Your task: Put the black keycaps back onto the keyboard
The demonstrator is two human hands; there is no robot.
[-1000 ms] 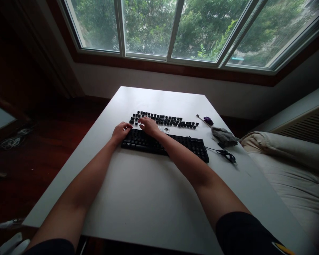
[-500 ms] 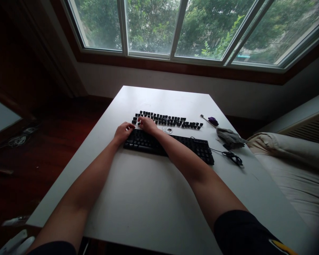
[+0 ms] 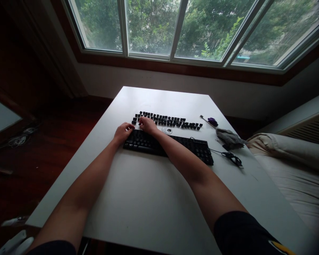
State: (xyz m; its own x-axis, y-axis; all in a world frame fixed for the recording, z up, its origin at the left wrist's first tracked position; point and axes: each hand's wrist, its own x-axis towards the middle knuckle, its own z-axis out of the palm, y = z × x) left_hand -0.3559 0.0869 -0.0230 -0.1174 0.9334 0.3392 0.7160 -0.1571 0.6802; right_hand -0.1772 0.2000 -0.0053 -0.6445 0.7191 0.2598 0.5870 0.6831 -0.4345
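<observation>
A black keyboard (image 3: 140, 141) lies across the white table. At its far left corner rests my left hand (image 3: 122, 132), thumb and fingers apart, with nothing visible between them. My right hand (image 3: 148, 125) reaches over the keyboard to the left end of several rows of loose black keycaps (image 3: 172, 121). Its fingers are pinched together on what looks like a keycap, mostly hidden by the fingers. My right forearm hides part of the keyboard. Just beyond the keyboard sits a small clear round dish (image 3: 167, 130).
On the right of the white table (image 3: 138, 198) are a brush (image 3: 207, 121), a purple item (image 3: 213, 122), a grey cloth (image 3: 230, 138) and a coiled black cable (image 3: 232, 158). A cushioned seat (image 3: 289, 170) adjoins the right edge. Windows stand beyond the far edge.
The fingers of my right hand have drawn together at the left end of the keycaps. My left hand stays at the keyboard's corner.
</observation>
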